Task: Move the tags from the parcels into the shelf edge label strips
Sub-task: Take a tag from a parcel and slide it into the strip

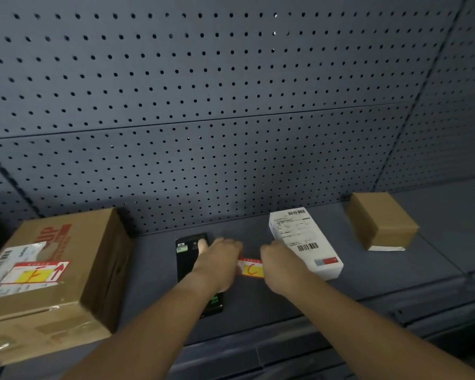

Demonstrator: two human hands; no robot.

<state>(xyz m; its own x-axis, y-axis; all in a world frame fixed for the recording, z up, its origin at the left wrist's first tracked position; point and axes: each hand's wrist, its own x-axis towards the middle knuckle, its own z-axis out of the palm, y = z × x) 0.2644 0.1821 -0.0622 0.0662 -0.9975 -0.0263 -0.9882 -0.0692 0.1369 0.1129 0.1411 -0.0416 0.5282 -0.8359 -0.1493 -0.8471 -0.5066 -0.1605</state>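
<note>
A single wide-angle view from the person's head looks forward and slightly down, close onto a dark shelf (258,305). Its front label strip (299,349) crosses the bottom of the frame. The perforated back panel (231,91) fills the upper half.

Pretty sure this is a shop or parcel pickup spot: dark pegboard back panel (231,91) filling 12 o'clock, a metal shelf (258,305) with a label strip (258,349) along its 6 o'clock edge, a barcoded cardboard parcel (66,283) at 8 and a white parcel (305,242) at 4.
</note>
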